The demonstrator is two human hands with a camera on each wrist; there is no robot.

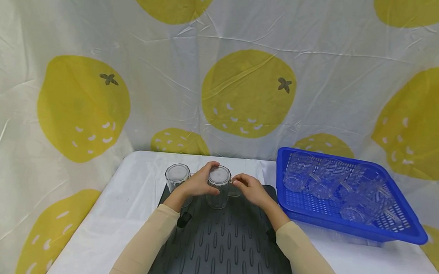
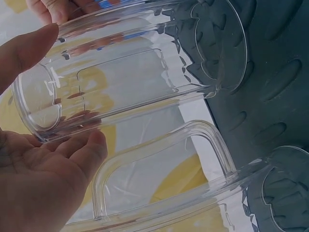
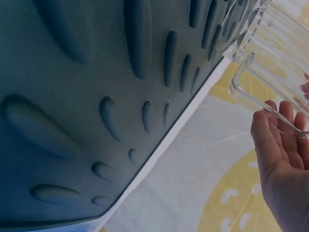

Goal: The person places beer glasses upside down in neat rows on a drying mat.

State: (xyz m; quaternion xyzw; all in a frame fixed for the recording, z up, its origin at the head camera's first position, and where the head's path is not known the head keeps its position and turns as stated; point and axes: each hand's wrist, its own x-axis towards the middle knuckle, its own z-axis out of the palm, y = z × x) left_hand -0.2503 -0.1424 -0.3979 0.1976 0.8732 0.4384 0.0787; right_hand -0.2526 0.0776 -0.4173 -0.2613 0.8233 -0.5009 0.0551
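- Standing upside down at the far edge of the dark ribbed mat (image 1: 222, 243): one clear glass mug (image 1: 218, 187), its base uppermost.
- Left hand (image 1: 197, 184): thumb and fingers curled round the mug's side, a light wrap, not a squeeze; the left wrist view shows fingertips (image 2: 94, 145) against the glass wall.
- Right hand (image 1: 252, 190): fingers closed on the mug's handle (image 3: 251, 96), on its right side.
- Handling note: best steadied with both hands and its rim kept flat on the ribs, in my judgement, so that it does not rock.
- Neighbour: a second mug (image 1: 177, 178), also inverted, just beside the left hand; little slack there.
- Right of the mat: blue basket (image 1: 392, 232) holding more glass mugs lying jumbled.
- Open room: bare mat toward the person; white tablecloth (image 1: 128, 206) on the left; table edge close behind the mugs.
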